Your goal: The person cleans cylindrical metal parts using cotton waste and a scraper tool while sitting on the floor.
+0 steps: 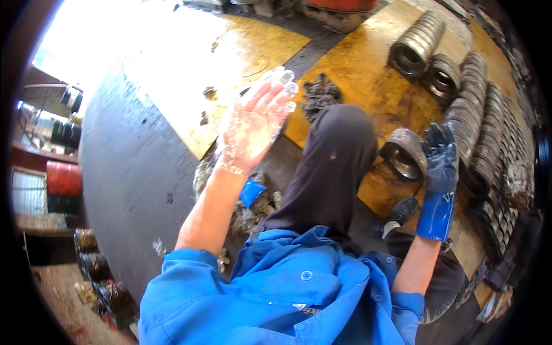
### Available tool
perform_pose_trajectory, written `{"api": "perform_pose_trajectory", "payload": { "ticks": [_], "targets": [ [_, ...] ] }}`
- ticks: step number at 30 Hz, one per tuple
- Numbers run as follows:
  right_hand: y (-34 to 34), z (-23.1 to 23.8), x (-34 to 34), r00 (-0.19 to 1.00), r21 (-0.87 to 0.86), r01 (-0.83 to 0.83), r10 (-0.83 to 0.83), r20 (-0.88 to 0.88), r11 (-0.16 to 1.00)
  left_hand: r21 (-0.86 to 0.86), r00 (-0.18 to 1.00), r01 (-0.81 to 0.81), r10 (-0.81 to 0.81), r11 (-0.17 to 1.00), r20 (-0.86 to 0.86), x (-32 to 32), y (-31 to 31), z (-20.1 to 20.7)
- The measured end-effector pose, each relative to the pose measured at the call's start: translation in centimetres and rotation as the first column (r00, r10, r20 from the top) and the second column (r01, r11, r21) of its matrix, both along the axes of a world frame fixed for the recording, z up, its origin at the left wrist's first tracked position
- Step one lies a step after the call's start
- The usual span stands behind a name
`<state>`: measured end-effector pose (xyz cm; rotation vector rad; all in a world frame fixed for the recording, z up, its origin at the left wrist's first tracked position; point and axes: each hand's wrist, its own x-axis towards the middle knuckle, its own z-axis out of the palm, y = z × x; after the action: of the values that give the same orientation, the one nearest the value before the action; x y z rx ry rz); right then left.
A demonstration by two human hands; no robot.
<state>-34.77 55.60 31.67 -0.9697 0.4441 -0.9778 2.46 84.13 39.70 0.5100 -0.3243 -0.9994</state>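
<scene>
We hold both hands unclenched, apparently empty: the left hand [250,129], in a clear, crinkled plastic film glove, fingers slightly spread; the right hand [441,154], in a long blue-and-black rubber glove, fingers extended. The short, hollow, dull-metal cylinder [407,142] rests on the yellow, stained floor sheet [339,60], just beside the right hand. We do best to seat the loose plastic fingertips snugly before gripping metal.

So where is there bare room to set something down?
Mostly bare: the dark floor between the left hand and the red drum, and the yellow sheet between the dark rag and the metal parts. It is crowded around the right hand.
</scene>
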Motion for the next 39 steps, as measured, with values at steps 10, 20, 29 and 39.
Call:
{"api": "perform_pose_trajectory", "payload": {
  "ticks": [10, 20, 29, 39],
  "targets": [
    [5.3, 13.1, -7.0, 0.912, -0.257, -0.124, 0.212, 0.351, 0.958, -0.266, 0.966, 0.25, -0.223, 0.931, 0.13, 2.6, -2.7, 1.8],
    [3.6, -3.7, -10.6, 0.744, 0.331, 0.206, 0.072, -0.664, 0.921, -0.242, 0.961, 0.272, -0.248, 0.931, 0.125, 3.8, -4.4, 2.2],
    [5.3, -18.6, -9.1, 0.954, 0.617, 0.023, 0.167, -0.249, 0.787, -0.298, 0.969, 0.243, -0.217, 0.923, 0.118, -0.4, -6.1, 5.6],
    [9.0, -23.0, -1.8, 0.957, 0.78, 0.131, 0.129, -0.262, 0.612, -0.127, 0.975, -0.003, 0.031, 0.992, 0.222, -0.3, 6.4, 5.8]
  ]
}}
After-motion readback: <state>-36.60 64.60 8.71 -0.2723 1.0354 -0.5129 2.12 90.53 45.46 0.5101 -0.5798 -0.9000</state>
